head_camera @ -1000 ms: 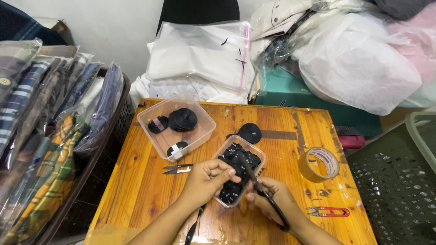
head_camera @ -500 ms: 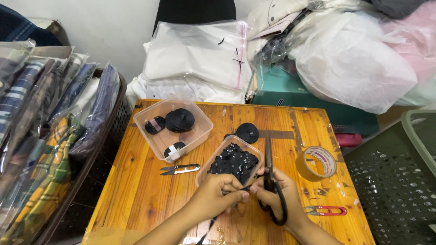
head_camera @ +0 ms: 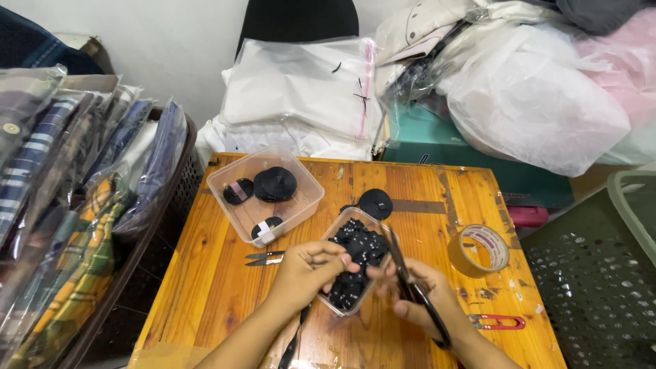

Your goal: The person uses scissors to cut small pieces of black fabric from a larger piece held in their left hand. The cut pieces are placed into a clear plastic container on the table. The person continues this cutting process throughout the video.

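My left hand [head_camera: 307,271] pinches the end of a black strap [head_camera: 292,342] that trails down toward the table's near edge. My right hand [head_camera: 418,297] grips black-handled scissors [head_camera: 410,280], blades pointing up and away over a small clear tub [head_camera: 357,268] filled with cut black pieces. Both hands meet just in front of that tub, fingertips nearly touching. The strap's tip is hidden between my fingers.
On the wooden table [head_camera: 205,287]: a larger clear tub [head_camera: 265,193] with black tape rolls, small thread snips [head_camera: 265,258], a black roll [head_camera: 375,203], a brown packing tape roll [head_camera: 480,250] and red-handled snips [head_camera: 497,322]. Bagged shirts [head_camera: 75,205] left, a green crate [head_camera: 601,273] right.
The scissors swung from lying low across my right hand to pointing upright over the small tub. My left hand moved right and closer to the right hand.
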